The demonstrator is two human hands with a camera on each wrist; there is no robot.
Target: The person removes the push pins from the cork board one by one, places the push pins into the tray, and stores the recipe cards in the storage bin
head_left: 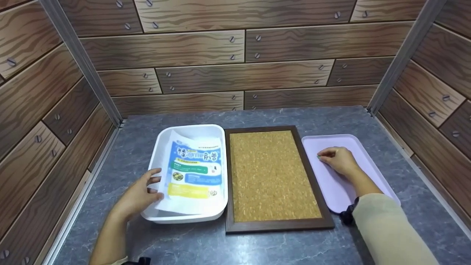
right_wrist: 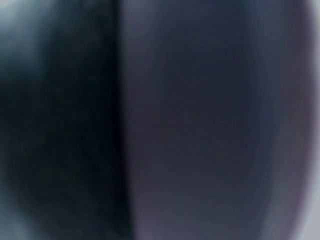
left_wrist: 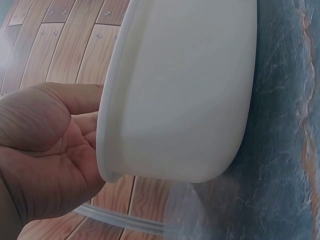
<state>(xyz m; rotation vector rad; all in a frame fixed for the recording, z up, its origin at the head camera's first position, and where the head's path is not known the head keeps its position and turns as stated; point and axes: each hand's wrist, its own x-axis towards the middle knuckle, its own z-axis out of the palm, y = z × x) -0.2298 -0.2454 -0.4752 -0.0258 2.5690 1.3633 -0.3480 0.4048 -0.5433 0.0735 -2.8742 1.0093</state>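
Observation:
My left hand (head_left: 140, 193) reaches over the left rim of a white plastic tub (head_left: 224, 208), its fingers and thumb spread apart by the left edge of a printed paper sheet (head_left: 197, 180). Whether they touch the sheet cannot be seen. The left wrist view has the same hand (left_wrist: 55, 145) beside the tub's rim, fingertips hidden behind it. Over a lilac tray (head_left: 331, 191), my right hand (head_left: 340, 160) pinches a tiny green thing (head_left: 319, 156) between thumb and fingers; it is too small to identify. The right wrist view is dark and blurred.
A cork board (head_left: 274, 176) in a dark brown frame lies between tub and tray, close against the tub's right side. All stand on a grey marbled tabletop (head_left: 257, 248). Wood-patterned walls (head_left: 243, 48) with metal corner strips enclose the back and both sides.

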